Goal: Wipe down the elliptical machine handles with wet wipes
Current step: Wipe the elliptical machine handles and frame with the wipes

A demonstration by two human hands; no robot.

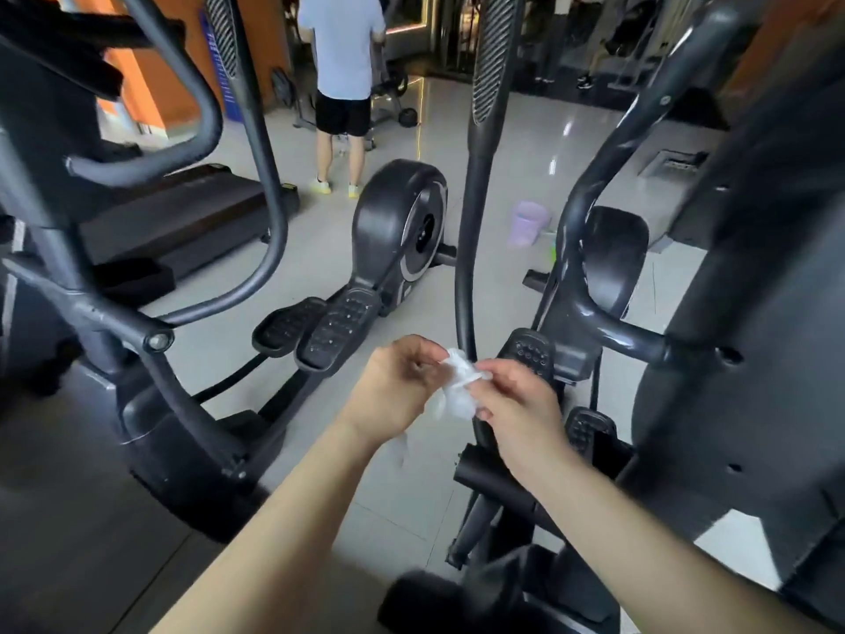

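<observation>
Handle grip (493,61), top beyond upper edge

Glossy tiled floor (516,144); matt handle (466,249)

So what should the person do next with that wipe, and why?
Probably pull the wet wipe flat between the hands. The left hand and right hand both pinch it, it looks bunched up, and it is not wrapped round any handle; the dark elliptical handle bar rises just beyond it.

The room is rather dim, with light from the far side making bright streaks of glare on the pale floor (512,144). The dark machine frames (754,290) bend at the edges, and the wet wipe (457,391) looks soft and blurred.
</observation>
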